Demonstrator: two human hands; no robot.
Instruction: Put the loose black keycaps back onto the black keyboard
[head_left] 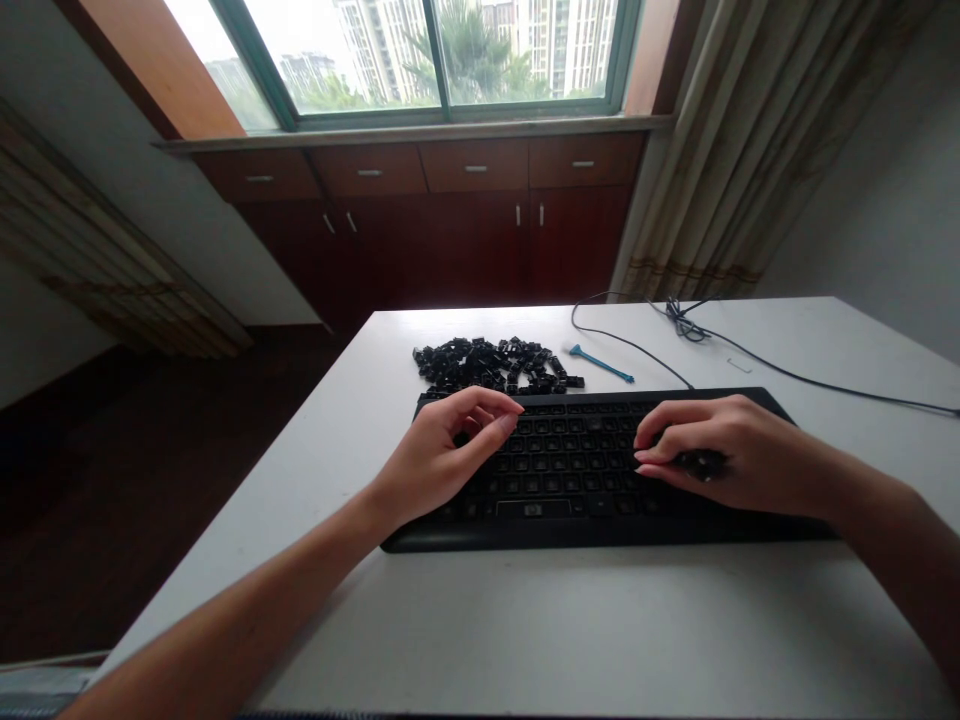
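A black keyboard [570, 535] lies on the white table with most of its keycaps off, baring rows of square key sockets. Over its left part is my left hand [446, 450], thumb and index fingertip brought together; whatever may be between them is too small to make out. My right hand [720, 440] is curled over the keyboard's right part, fingertips close to the sockets. Dark shiny pieces that look like loose keycaps [703, 463] show in its palm. Behind the keyboard is a heap of black keycaps [487, 362].
A blue plastic tool [601, 363] lies right of the heap. The keyboard's cable [825, 382] runs across the back right of the white table [300, 440], with a bundled loop. A thin bent wire piece [739, 366] lies near it. Beyond stand wooden cabinets [465, 240] under a window.
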